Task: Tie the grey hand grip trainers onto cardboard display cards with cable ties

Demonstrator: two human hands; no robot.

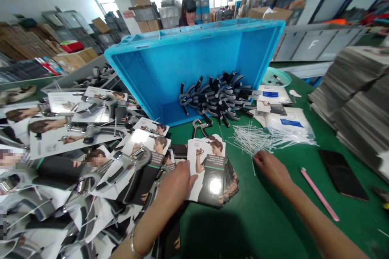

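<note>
I've got a green table (249, 214), bright blue bin (146, 68). Grips (220, 96): black and grey. Cards (208, 188): white and dark grey, thin green stripe (215, 167), white lettering (216, 160). Ties (249, 139): plain white. Bags (274, 121): whitish, blue labels (291, 123). Tray (281, 77): pale mint. Phone (343, 175): black. Stick (319, 195): pink. Crate (330, 44): grey, white F (312, 44). My bangle (133, 245): silvery.

Cards (209, 174) left, ties (251, 138) right (bin (164, 66) behind)

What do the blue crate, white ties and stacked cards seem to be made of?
Blue crate: likely molded plastic, slightly glossy, thick rounded rim. White ties: probably plastic, finish unclear, from thin, straight strands. Stacked cards: apparently glossy coated paperboard, given bright glare.
</note>
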